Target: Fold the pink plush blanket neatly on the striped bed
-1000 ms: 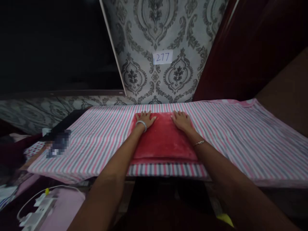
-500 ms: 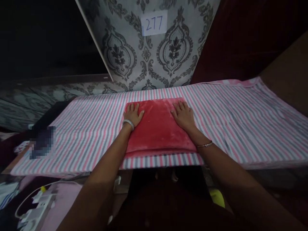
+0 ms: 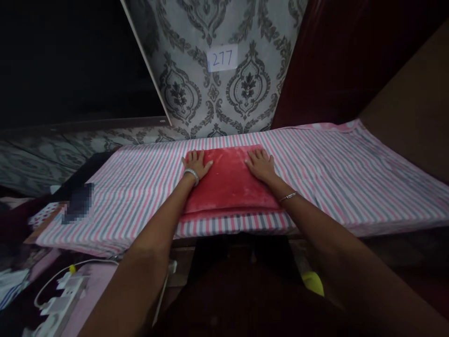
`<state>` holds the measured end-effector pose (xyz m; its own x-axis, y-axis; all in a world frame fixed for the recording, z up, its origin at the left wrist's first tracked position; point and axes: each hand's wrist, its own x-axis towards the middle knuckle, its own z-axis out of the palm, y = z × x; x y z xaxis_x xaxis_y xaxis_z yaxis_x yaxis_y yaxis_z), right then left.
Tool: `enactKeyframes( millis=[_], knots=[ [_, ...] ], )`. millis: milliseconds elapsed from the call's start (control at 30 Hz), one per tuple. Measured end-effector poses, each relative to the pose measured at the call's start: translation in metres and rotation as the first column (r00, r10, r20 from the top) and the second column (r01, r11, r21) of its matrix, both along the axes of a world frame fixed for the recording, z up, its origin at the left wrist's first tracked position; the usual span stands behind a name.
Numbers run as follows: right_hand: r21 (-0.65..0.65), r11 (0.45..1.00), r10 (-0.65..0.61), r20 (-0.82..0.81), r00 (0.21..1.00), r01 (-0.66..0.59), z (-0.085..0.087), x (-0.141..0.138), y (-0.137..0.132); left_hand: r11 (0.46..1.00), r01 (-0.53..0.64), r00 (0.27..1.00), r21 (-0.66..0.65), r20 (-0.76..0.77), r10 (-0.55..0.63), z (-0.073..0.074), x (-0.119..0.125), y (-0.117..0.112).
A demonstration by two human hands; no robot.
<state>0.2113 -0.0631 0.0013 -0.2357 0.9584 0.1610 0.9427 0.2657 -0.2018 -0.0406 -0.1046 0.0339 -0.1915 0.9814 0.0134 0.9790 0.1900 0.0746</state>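
Note:
A folded red plush cloth (image 3: pixel 228 182), its layers showing along the near edge, lies flat near the front of the table. My left hand (image 3: pixel 197 165) rests palm down on its far left corner, fingers spread. On the far right corner my right hand (image 3: pixel 261 164) presses flat in the same way, its fingers apart. Beneath the cloth spreads a sheet with pink, grey and white stripes (image 3: pixel 333 178). What the red cloth is exactly, a blanket or another piece, I cannot tell.
A dark screen (image 3: pixel 77 65) stands at the back left. Paper marked 277 (image 3: pixel 222 58) hangs on the patterned wall. A white power strip (image 3: pixel 63 304) with a cable lies at the lower left. Something yellow (image 3: pixel 313 283) sits below the table's front edge.
The camera view has shifted and tilted up slightly. Both hands stay flat on the red cloth, which keeps its folded shape.

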Motion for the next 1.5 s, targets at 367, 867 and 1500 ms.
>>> enactKeyframes(
  millis=[367, 867, 1500],
  knots=[
    [0.069, 0.965, 0.248, 0.075, 0.966, -0.253, -0.021, -0.004, -0.099, 0.953, 0.297, 0.955, 0.061, -0.03, -0.296, -0.04, 0.053, -0.108],
    [0.116, 0.942, 0.325, -0.093, 0.941, -0.313, -0.024, 0.01, -0.103, 0.941, 0.327, 0.945, 0.09, 0.003, -0.328, -0.04, 0.049, -0.112],
    [0.181, 0.898, -0.417, 0.06, 0.907, 0.401, -0.08, 0.256, -0.145, 0.94, -0.301, 0.953, 0.161, 0.086, 0.29, -0.068, -0.07, -0.193]
  ],
)
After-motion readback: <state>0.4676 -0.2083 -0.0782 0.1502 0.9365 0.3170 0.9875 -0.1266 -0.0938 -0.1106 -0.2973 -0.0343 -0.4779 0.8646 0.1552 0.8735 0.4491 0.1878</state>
